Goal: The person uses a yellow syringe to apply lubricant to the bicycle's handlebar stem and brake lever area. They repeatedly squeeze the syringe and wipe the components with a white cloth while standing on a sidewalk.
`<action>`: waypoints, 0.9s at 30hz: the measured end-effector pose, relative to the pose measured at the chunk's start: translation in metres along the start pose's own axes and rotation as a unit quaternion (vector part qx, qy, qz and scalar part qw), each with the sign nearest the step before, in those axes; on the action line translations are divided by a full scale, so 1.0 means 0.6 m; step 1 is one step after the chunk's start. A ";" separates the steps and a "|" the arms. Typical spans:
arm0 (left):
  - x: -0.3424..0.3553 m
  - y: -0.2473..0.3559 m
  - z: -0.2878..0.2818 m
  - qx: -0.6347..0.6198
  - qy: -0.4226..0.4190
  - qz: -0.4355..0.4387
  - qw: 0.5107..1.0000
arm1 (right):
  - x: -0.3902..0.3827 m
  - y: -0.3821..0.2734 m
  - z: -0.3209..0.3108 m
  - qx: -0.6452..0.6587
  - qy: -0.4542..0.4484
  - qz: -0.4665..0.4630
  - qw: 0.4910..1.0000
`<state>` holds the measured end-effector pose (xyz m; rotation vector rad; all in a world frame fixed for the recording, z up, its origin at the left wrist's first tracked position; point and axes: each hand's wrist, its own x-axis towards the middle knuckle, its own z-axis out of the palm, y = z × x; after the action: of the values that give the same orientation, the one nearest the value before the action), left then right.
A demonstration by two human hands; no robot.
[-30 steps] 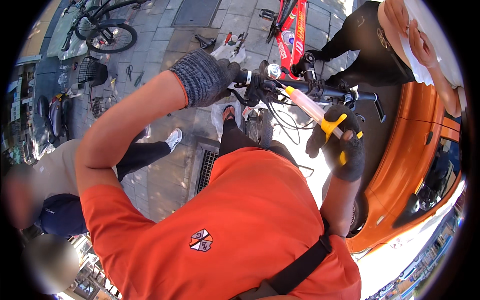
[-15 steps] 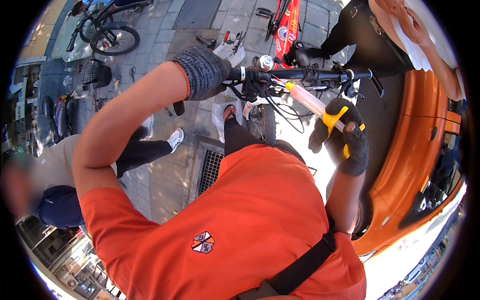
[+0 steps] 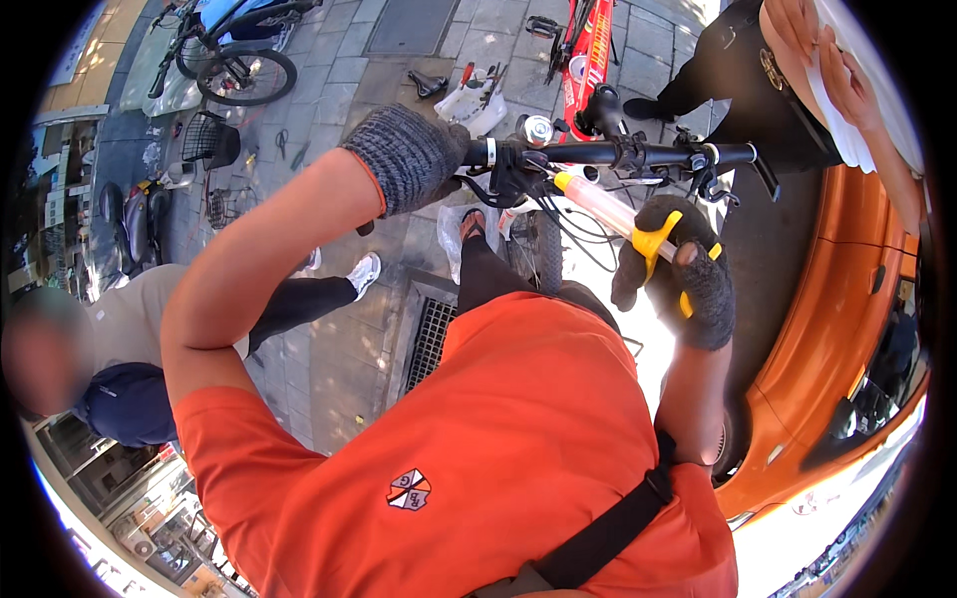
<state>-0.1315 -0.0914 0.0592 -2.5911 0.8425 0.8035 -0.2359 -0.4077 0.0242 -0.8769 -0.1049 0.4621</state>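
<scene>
My left hand point(image 3: 407, 159), in a grey knit glove, is wrapped round the left end of a black bicycle handlebar point(image 3: 583, 153). My gloved right hand point(image 3: 688, 269) holds a clear syringe point(image 3: 603, 204) with pinkish contents and yellow finger rings. The syringe slants up and left, its yellow tip end close beside the black brake lever assembly point(image 3: 518, 167). Whether the tip is joined to the lever cannot be made out. A silver round bell point(image 3: 536, 131) sits just beyond the bar. Black cables point(image 3: 576, 221) loop below it, near the front wheel point(image 3: 538, 249).
At the right stands an orange car point(image 3: 827, 319). A person in black trousers point(image 3: 748, 90) is beyond the handlebar, near a red bicycle frame point(image 3: 583, 70). Another person in beige point(image 3: 130, 319) is at the left. A loose saddle point(image 3: 427, 84) and a metal grate point(image 3: 429, 344) are on the paving.
The whole scene sits slightly further right and lower as my view shifts. Both hands keep their holds, with little visible movement against the handlebar.
</scene>
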 end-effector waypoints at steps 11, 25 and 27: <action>0.007 -0.021 0.005 -0.008 0.029 0.071 0.997 | 0.027 -0.010 0.024 -0.077 0.023 0.055 0.995; 0.008 -0.025 0.014 -0.014 0.038 0.067 0.997 | 0.044 -0.014 0.050 -0.109 0.037 0.082 0.990; 0.005 -0.021 0.016 -0.012 0.041 0.064 0.997 | 0.045 -0.017 0.053 -0.114 0.038 0.087 0.989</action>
<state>-0.1257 -0.0785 0.0513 -2.6293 1.0374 0.7487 -0.2168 -0.3788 0.0494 -1.1322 -0.0117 0.5868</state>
